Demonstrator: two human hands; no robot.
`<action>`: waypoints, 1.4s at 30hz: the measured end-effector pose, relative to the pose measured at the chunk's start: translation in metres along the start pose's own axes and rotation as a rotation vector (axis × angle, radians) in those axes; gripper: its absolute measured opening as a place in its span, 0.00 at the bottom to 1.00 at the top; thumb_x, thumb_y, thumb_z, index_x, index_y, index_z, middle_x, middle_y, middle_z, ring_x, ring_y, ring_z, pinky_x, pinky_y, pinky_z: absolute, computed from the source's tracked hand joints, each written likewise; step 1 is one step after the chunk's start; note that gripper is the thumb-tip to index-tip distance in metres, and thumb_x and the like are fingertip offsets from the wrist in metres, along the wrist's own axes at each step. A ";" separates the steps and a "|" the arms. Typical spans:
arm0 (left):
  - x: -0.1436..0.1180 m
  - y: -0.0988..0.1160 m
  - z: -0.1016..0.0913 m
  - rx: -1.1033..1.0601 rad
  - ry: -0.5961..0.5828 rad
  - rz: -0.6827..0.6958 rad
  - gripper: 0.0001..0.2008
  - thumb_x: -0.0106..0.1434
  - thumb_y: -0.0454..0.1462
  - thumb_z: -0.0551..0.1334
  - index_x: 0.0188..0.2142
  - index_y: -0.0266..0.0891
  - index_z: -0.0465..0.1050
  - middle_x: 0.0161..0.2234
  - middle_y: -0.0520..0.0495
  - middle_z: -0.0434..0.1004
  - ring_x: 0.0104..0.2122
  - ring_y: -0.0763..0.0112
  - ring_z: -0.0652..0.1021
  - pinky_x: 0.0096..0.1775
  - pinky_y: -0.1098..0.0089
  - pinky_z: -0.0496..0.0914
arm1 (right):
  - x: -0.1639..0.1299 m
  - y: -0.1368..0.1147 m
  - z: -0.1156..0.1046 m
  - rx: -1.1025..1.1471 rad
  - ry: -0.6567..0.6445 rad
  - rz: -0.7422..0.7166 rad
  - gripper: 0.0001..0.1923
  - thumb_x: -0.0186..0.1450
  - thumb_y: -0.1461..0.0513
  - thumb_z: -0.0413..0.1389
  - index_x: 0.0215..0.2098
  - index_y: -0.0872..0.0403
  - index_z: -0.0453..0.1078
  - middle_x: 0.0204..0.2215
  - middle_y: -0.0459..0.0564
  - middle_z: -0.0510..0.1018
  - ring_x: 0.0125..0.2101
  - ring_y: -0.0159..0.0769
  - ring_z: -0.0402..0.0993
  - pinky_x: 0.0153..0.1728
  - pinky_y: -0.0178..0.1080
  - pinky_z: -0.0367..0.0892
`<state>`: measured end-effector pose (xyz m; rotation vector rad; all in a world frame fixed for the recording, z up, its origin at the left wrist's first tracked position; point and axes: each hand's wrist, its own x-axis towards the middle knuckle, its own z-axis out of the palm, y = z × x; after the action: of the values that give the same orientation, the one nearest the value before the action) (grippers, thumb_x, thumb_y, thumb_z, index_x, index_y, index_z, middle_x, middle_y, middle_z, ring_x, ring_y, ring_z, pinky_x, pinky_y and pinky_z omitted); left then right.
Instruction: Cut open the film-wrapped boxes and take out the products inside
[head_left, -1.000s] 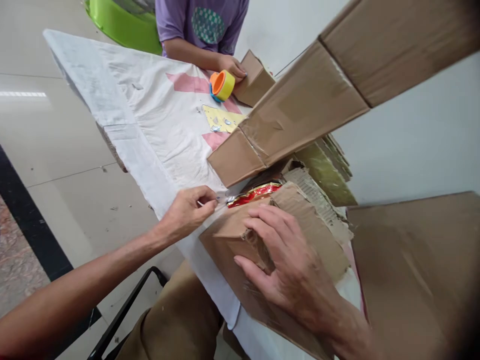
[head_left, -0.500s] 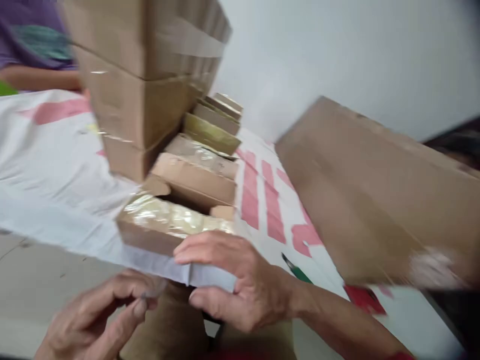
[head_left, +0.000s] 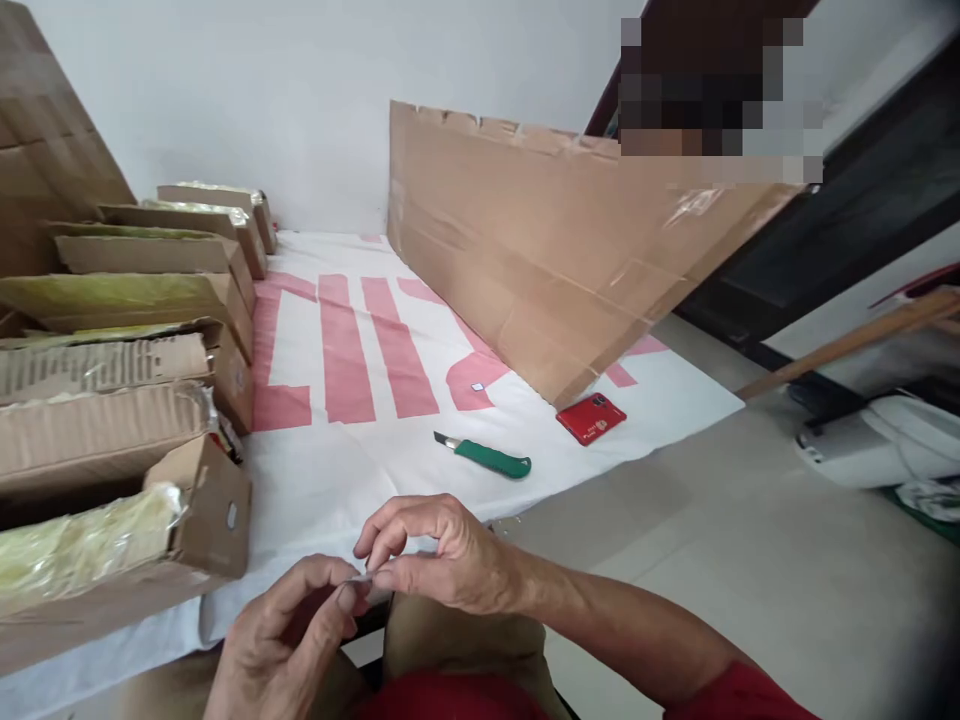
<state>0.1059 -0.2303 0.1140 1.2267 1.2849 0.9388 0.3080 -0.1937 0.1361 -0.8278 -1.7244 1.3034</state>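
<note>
Between Ten Fingers, One Small Pale Piece

Two hands meet over the lap at the near edge of the table, and one small pale piece (head_left: 358, 578) sits between their fingertips. The left hand (head_left: 289, 635) pinches it, thumb against forefinger. The right hand (head_left: 457, 560) brings its thumb and fingertips right up to the other end; whether they clamp it too, I cannot tell.

Ahead and slightly right of the grip lies one green cutter (head_left: 491, 458), its blade pointing left. Farther right is one red phone (head_left: 592, 418), lying just beside the near corner of one large cardboard piece (head_left: 510, 240). That piece stands tilted beyond the phone and blocks the view of what is behind it.

Left of the grip runs a row of cardboard boxes (head_left: 216, 510), at least six; they overlap, so an exact count is hard. The nearest holds contents in clear wrap and bears one small white sticker (head_left: 232, 516). One tall cardboard panel (head_left: 56, 150) rises behind the row. Directly ahead, two pink bars (head_left: 345, 350) run side by side across the white cloth (head_left: 337, 480).
</note>
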 end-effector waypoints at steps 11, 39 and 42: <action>0.055 -0.052 0.052 0.207 0.108 0.097 0.18 0.63 0.53 0.65 0.37 0.42 0.81 0.36 0.45 0.84 0.36 0.62 0.81 0.30 0.71 0.74 | -0.012 0.089 -0.193 -0.818 0.633 0.202 0.09 0.67 0.63 0.54 0.34 0.54 0.77 0.34 0.52 0.85 0.34 0.37 0.79 0.39 0.37 0.70; 0.052 -0.089 0.074 0.272 0.168 0.256 0.10 0.67 0.47 0.65 0.38 0.45 0.81 0.35 0.47 0.82 0.33 0.65 0.81 0.37 0.70 0.77 | 0.013 0.124 -0.252 -1.397 0.034 0.301 0.18 0.67 0.72 0.53 0.48 0.59 0.82 0.48 0.62 0.85 0.45 0.45 0.75 0.49 0.45 0.56; 0.053 -0.090 0.074 0.256 0.156 0.304 0.09 0.69 0.44 0.64 0.39 0.45 0.80 0.37 0.46 0.82 0.35 0.65 0.81 0.38 0.70 0.77 | 0.009 0.116 -0.253 -1.366 0.100 0.284 0.20 0.66 0.73 0.52 0.49 0.55 0.82 0.50 0.57 0.85 0.48 0.43 0.78 0.50 0.44 0.60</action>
<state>0.1722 -0.2020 0.0080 1.6072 1.3968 1.1295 0.5316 -0.0451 0.0623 -1.8589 -2.3677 0.0090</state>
